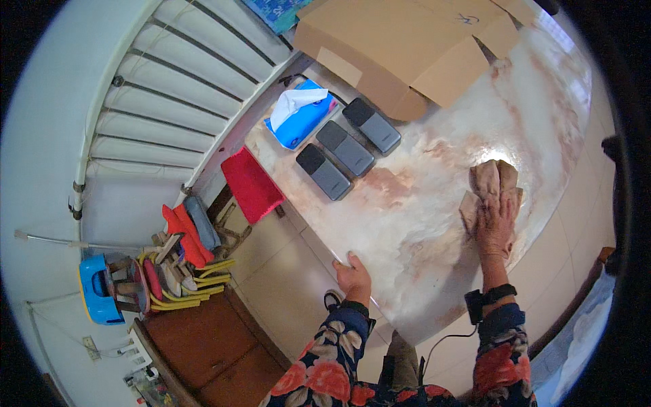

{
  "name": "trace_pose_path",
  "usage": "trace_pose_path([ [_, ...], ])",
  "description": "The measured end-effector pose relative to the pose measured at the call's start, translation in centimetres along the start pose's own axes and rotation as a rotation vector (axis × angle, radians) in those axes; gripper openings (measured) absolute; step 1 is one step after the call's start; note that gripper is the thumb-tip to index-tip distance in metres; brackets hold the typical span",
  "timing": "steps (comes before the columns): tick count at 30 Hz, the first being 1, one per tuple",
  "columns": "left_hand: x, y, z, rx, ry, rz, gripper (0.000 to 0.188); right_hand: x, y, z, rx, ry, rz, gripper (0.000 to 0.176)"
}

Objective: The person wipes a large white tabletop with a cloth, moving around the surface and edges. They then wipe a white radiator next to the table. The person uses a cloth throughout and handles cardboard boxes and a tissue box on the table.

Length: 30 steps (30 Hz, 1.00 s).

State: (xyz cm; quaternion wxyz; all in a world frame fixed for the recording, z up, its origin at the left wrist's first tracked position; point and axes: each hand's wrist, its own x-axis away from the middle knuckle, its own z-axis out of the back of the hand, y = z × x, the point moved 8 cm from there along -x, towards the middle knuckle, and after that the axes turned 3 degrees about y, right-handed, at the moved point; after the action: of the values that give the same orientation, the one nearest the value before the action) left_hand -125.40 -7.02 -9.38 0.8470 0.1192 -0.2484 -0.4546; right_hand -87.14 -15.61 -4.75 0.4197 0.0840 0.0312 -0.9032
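Note:
My right hand [496,224] lies palm down on a crumpled brown cloth [491,178], pressing it against the marble-patterned tabletop [422,213] near the right edge. Along the table's near left edge, my left hand [353,277] grips the rim, with its thumb on top and the other fingers partly hidden. Three grey-and-black power banks lie in a slanted row beyond it: a near one [324,172], a middle one [346,148] and a far one [372,126]. A blue tissue pack [300,119] with a white tissue sticking out sits just behind them.
A flattened cardboard box [396,46] covers the table's far side. A red-covered seat [252,184] stands against the left edge. Stacked stools with yellow legs [203,285] and a brown cabinet [203,351] are at lower left. White railings [168,91] border the far left.

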Motion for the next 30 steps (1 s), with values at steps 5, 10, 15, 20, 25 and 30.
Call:
trace_pose_path([
  [5,-0.1,-0.2,0.0,-0.06,-0.014,0.04,0.064,3.2,-14.6,0.9,-0.233,-0.1,0.322,0.044],
  [10,0.3,0.4,0.5,-0.078,-0.07,0.098,0.066,7.3,-20.5,3.6,-0.652,-0.102,0.508,0.03],
  [15,0.4,0.6,0.5,-0.055,-0.082,0.094,0.062,7.0,-20.3,4.1,-0.623,-0.085,0.528,0.029],
  [20,0.0,0.0,0.1,-0.02,-0.06,0.053,0.062,7.1,-20.8,4.4,-0.579,-0.036,0.525,0.029],
  [25,-0.3,-0.7,-0.4,-0.019,0.0,0.021,0.063,7.3,-20.8,4.1,-0.555,-0.029,0.523,0.025],
  [30,-0.4,-0.4,-0.5,0.02,-0.015,0.009,0.063,8.4,-21.0,3.1,-0.505,-0.096,0.388,0.025],
])
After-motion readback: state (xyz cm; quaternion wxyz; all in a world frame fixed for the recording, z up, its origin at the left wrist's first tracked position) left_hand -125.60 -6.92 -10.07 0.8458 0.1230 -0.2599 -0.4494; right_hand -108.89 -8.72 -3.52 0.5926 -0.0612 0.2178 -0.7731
